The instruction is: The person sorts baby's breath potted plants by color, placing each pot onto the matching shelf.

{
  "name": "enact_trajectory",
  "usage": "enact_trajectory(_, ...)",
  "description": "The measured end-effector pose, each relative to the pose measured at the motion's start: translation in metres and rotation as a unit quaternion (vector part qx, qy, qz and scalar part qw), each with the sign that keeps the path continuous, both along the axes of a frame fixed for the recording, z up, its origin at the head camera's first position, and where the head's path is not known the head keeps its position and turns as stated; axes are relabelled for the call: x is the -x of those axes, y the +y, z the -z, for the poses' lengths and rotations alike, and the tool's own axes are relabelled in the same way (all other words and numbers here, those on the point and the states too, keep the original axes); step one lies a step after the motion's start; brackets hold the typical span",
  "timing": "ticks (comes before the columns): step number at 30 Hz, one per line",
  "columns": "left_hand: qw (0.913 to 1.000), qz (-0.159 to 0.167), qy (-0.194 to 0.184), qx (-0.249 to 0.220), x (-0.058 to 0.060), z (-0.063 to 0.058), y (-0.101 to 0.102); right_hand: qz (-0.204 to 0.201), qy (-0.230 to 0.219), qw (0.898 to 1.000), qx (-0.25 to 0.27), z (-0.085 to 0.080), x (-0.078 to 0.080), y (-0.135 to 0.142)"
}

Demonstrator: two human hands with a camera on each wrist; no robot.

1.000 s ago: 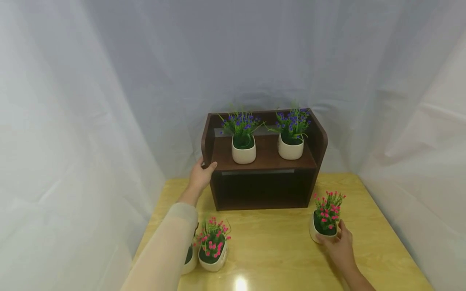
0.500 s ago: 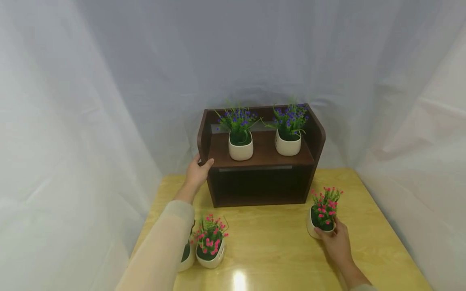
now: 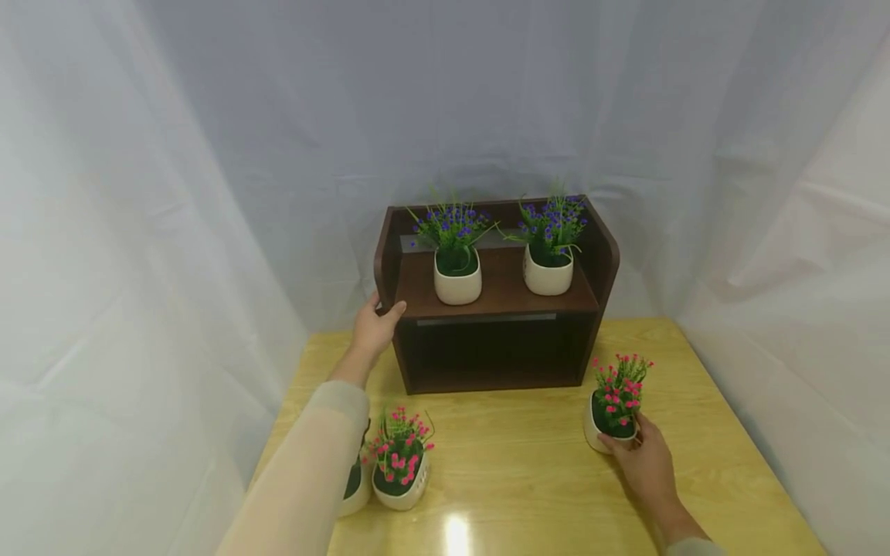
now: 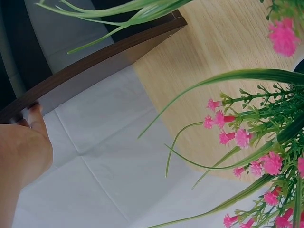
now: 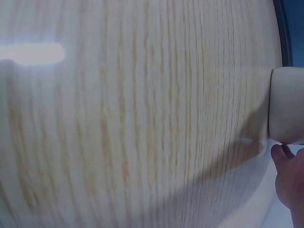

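Note:
My left hand (image 3: 373,330) grips the left side panel of a dark brown wooden two-tier shelf (image 3: 497,309); its thumb lies at the front edge, the fingers behind the panel. At the right of the table my right hand (image 3: 648,461) holds a white pot of pink flowers (image 3: 615,401), thumb and fingers on opposite sides of it. The right wrist view shows that white pot (image 5: 287,105) upright at the table surface, with part of the hand (image 5: 289,175) against it. On the shelf's upper board stand two white pots of purple flowers (image 3: 457,287) (image 3: 548,278).
Another pink-flowered pot (image 3: 402,486) stands on the wooden table (image 3: 501,448) at front left. Beside it a further white pot (image 3: 356,494) is partly hidden by my left sleeve (image 3: 306,455). White sheeting (image 3: 174,232) hangs behind and on both sides.
The head view has tilted slightly, so everything sits a little higher and further left in it. Both hands keep their hold, the left on the shelf, the right on the flower pot.

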State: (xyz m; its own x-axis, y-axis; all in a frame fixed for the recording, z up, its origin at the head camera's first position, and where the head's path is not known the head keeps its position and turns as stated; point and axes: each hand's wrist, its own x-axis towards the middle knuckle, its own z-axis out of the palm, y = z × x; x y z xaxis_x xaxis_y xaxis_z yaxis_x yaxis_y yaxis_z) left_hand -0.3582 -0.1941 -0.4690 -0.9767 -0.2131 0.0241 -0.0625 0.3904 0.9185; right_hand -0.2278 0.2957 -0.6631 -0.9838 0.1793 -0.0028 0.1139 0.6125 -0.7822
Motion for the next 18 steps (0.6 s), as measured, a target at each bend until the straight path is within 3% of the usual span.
enact_trajectory(18, 1.0000, -0.003, 0.001, -0.005, -0.0005, 0.0001, 0.0000, 0.003, -0.060, 0.997, 0.048, -0.0087, -0.0001, -0.0005)
